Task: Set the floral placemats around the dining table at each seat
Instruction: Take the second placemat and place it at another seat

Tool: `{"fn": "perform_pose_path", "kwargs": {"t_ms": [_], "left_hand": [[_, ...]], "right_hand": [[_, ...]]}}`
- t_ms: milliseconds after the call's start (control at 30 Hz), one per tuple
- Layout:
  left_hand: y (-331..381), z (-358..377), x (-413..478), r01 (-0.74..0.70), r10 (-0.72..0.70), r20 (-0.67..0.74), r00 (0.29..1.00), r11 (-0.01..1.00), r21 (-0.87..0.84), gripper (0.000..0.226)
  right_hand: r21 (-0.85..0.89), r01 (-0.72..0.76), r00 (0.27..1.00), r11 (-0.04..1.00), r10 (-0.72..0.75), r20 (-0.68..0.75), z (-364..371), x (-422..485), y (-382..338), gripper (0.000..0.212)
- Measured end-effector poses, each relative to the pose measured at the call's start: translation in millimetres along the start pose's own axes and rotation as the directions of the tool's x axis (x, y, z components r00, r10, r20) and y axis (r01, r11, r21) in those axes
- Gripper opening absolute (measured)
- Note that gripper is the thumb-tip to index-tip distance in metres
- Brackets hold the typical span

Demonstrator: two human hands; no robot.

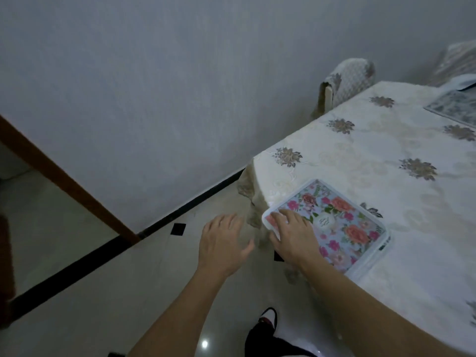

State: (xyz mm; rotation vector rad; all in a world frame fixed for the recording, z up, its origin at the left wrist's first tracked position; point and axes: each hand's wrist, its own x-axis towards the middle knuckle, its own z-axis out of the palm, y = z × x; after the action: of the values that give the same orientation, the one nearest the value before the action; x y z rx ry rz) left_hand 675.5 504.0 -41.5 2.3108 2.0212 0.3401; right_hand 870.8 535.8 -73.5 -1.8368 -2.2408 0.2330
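The floral placemat lies skewed at the near corner of the table, its left corner at or just past the edge. The right hand rests flat on that corner, fingers straight, gripping nothing; the left hand hovers open over the floor, empty. Best to press lightly and slide the mat inward, squaring it to the table edge, well apart from the second placemat

Nothing here is legible: the floral placemat bears a white round label with small script, too blurred to read.
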Motion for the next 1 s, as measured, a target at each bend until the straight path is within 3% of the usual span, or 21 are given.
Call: {"fn": "perform_pose_path", "kwargs": {"t_ms": [267, 467, 700, 833, 1000], "left_hand": [[21, 26, 112, -0.172, 0.177, 0.072, 0.982, 0.982, -0.072, 0.058], [45, 57, 174, -0.313, 0.334, 0.147, 0.931, 0.938, -0.147, 0.065], [81, 96, 221, -0.451, 0.510, 0.228, 0.830, 0.852, -0.266, 0.073], [85, 113, 239, -0.426, 0.512, 0.304, 0.803, 0.851, -0.307, 0.080], [83, 129, 248, -0.347, 0.470, 0.397, 0.788, 0.872, -0.345, 0.065]], "right_hand": [[0.050, -0.208, 0.978, 0.977, 0.209, -0.011, 8, 62, 55, 0.053], [0.063, -0.467, 0.880, 0.882, 0.470, -0.070, 10, 48, 110, 0.050], [0.035, -0.739, 0.671, 0.673, 0.739, -0.065, 8, -2, 139, 0.046], [0.069, -0.860, 0.502, 0.505, 0.863, -0.051, 13, -28, 134, 0.050], [0.063, -0.946, 0.321, 0.319, 0.947, 0.025, 24, -40, 118, 0.041]]}}
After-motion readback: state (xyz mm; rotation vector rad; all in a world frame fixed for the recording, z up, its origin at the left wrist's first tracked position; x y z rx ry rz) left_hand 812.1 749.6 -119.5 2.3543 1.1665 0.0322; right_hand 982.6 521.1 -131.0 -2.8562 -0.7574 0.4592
